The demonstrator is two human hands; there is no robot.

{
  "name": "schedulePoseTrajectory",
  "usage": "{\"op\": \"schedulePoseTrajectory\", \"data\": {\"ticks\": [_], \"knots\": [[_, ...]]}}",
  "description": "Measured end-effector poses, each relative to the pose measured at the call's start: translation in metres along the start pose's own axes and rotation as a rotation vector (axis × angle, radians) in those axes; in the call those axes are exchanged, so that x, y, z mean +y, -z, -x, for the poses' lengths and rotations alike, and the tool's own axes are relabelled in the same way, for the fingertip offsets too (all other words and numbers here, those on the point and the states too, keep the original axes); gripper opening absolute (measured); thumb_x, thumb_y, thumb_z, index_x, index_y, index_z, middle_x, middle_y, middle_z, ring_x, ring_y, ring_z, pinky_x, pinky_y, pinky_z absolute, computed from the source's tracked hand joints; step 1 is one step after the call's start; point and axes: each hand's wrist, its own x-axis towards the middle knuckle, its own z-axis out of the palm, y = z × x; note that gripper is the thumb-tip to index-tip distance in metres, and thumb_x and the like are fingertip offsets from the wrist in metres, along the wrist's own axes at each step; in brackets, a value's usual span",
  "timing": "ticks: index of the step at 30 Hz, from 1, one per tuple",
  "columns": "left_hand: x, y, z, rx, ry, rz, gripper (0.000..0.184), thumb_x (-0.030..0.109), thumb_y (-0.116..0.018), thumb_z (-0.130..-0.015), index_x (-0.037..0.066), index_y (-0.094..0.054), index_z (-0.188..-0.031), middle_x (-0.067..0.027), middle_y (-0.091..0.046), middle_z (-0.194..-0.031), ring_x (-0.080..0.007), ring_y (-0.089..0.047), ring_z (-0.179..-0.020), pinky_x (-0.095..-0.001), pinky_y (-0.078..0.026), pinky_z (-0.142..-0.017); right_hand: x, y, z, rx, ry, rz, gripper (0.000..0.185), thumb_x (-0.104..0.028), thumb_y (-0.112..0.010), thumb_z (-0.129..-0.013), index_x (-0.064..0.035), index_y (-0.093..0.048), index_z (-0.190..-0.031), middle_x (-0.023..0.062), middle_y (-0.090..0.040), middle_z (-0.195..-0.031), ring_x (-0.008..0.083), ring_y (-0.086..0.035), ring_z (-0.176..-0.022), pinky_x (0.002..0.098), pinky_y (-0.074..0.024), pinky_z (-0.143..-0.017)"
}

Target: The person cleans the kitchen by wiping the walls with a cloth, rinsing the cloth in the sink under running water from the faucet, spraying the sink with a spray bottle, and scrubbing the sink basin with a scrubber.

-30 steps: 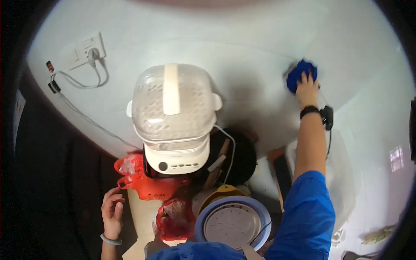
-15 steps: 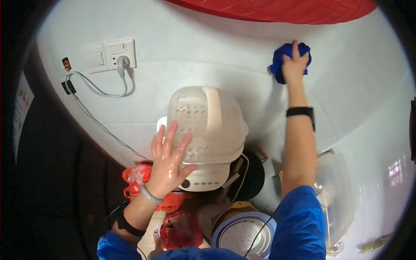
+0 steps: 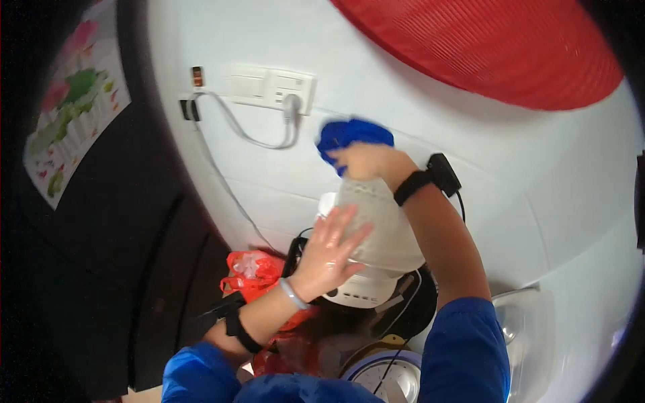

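Observation:
A crumpled blue cloth (image 3: 356, 131) lies against the white tiled wall, just right of the socket, with my right hand (image 3: 371, 161) closed on it. That forearm reaches across the top of a countertop appliance with a cloudy, see-through cover (image 3: 386, 232) and a white base (image 3: 366, 289) with buttons. My left hand (image 3: 327, 262) is spread open at the left side of the cover and looks wet. It seems to rest on the cover, though contact is hard to make out. The appliance's handle is hidden behind my right arm.
A grey plug (image 3: 291, 104) sits in the wall socket (image 3: 275, 88), its cord running down the wall. A red ribbed object (image 3: 497, 54) overhangs at upper right. Red plastic bags (image 3: 252, 272), a dark pan (image 3: 420, 305) and a clear plastic box (image 3: 527, 336) stand lower down.
My right hand has swept left along the wall with the blue cloth, from the far right to beside the socket. My view has turned left; my left hand stays spread at the appliance.

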Motion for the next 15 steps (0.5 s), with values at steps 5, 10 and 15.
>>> {"op": "schedulePoseTrajectory", "data": {"ticks": [5, 10, 15], "knots": [[-0.011, 0.002, 0.006, 0.017, -0.009, 0.004, 0.090, 0.031, -0.079, -0.066, 0.022, -0.036, -0.144, -0.0156, -0.021, -0.154, -0.0411, -0.022, -0.138, -0.0591, -0.027, -0.106, -0.028, 0.058, 0.012, 0.290, 0.028, 0.189, 0.042, -0.007, -0.061, -0.075, -0.0063, -0.062, -0.117, 0.0120, -0.045, -0.141, 0.0368, -0.057, -0.112, 0.0419, -0.0468, -0.095], [-0.030, 0.010, 0.021, -0.019, -0.049, 0.120, 0.089, 0.032, -0.076, -0.071, 0.019, -0.031, -0.147, -0.0168, -0.016, -0.155, -0.0422, -0.020, -0.139, -0.0608, -0.021, -0.108, -0.054, 0.130, -0.044, 1.038, -0.145, 0.203, 0.069, -0.008, -0.059, -0.079, -0.0055, -0.034, -0.142, 0.0291, -0.015, -0.152, 0.0501, -0.008, -0.140, 0.0621, -0.0270, -0.106], [-0.089, 0.049, 0.095, -0.170, -0.051, 0.319, 0.081, 0.029, -0.075, -0.073, 0.012, -0.037, -0.143, -0.0233, -0.013, -0.154, -0.0458, -0.019, -0.138, -0.0610, -0.021, -0.108, -0.067, 0.039, -0.116, 1.376, -0.641, -0.140, 0.078, -0.010, -0.050, -0.082, 0.0007, -0.011, -0.149, 0.0396, -0.002, -0.149, 0.0555, 0.009, -0.137, 0.0539, 0.0066, -0.113]]}}
